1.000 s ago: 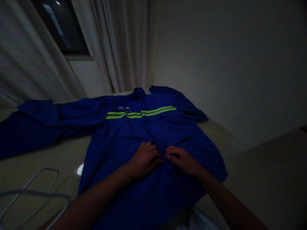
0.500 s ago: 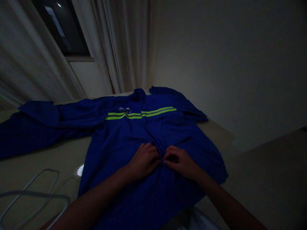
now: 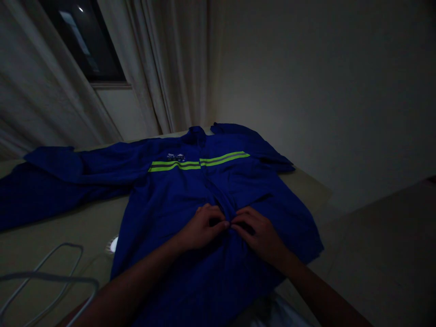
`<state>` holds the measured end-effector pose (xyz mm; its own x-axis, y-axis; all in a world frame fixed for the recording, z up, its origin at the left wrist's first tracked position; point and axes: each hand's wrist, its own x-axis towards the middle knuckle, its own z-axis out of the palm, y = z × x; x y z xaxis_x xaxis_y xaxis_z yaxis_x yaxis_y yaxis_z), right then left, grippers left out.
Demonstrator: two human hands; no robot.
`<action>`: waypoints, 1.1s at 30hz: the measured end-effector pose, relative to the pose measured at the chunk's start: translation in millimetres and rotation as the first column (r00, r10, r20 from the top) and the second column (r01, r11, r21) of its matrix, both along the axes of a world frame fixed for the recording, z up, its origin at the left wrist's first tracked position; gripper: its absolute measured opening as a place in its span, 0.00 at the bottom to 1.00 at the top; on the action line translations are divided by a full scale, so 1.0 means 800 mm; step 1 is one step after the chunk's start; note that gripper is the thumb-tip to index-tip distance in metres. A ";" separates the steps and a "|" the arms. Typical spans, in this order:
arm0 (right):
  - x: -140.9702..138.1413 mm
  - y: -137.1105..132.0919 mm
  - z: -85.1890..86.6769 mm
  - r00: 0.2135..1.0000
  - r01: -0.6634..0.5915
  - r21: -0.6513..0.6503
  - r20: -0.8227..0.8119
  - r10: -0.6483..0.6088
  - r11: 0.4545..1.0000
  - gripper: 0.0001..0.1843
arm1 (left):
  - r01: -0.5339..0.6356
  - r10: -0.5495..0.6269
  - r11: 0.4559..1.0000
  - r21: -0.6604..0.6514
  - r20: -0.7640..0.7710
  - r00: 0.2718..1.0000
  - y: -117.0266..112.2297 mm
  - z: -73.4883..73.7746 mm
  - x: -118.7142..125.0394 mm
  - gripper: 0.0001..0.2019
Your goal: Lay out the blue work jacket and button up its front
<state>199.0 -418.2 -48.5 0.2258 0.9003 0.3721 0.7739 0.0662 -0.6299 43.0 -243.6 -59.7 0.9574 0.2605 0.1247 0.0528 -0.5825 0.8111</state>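
Observation:
A blue work jacket (image 3: 177,190) with two yellow-green stripes across the chest lies face up on a tan surface (image 3: 51,231). Its sleeves spread to the left and the back right. My left hand (image 3: 200,227) and my right hand (image 3: 259,231) meet at the middle of the jacket's front, below the chest. Both pinch the fabric along the front closure, fingertips almost touching each other. The room is dim, so what lies under the fingers is hard to make out.
A white wire hanger (image 3: 44,277) lies at the near left on the surface. A small white round object (image 3: 113,244) peeks out by the jacket's left hem. Curtains (image 3: 163,63) and a dark window (image 3: 85,41) stand behind. The surface's right edge drops to the floor (image 3: 384,254).
Both hands stay at the jacket's front closure. The left fingers have curled into a tighter pinch, and the right hand shifted slightly lower.

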 end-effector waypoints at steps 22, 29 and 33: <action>-0.007 0.004 -0.010 0.890 -0.073 0.276 0.452 -0.063 0.958 0.07 | -0.092 0.083 0.970 -0.224 -0.047 0.995 -0.003 -0.008 0.010 0.15; -0.010 0.006 -0.016 0.836 -0.109 0.361 0.537 -0.111 0.926 0.05 | -0.144 0.130 0.972 -0.183 -0.085 0.988 -0.004 -0.018 0.013 0.18; -0.009 0.004 -0.014 0.830 -0.139 0.346 0.552 -0.082 0.928 0.05 | -0.173 0.158 0.960 -0.222 -0.083 0.984 -0.005 -0.025 0.016 0.18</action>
<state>191.6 -414.9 -60.0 -0.1387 0.6812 0.7188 0.9733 0.2278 -0.0282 56.1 -247.6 -80.1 0.9024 0.4305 -0.0156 0.1885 -0.3620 0.9129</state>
